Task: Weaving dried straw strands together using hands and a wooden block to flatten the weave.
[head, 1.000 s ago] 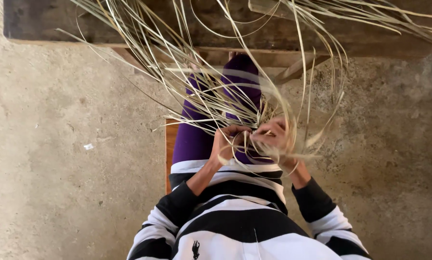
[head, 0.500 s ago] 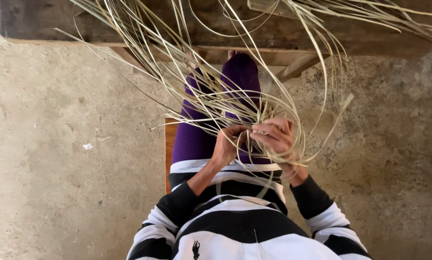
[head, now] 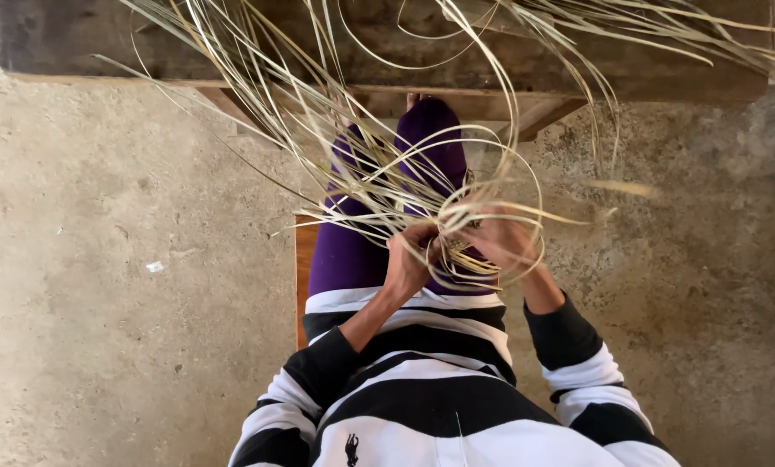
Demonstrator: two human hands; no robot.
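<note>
left hand [head: 409, 264] and right hand [head: 501, 242], both closed and pinching a small woven knot of pale straw strips [head: 452, 235] over the purple-clad lap [head: 344, 259]. loose strands fan upward across a dark wooden counter [head: 664, 69]; concrete floor [head: 102, 303] around.
</note>
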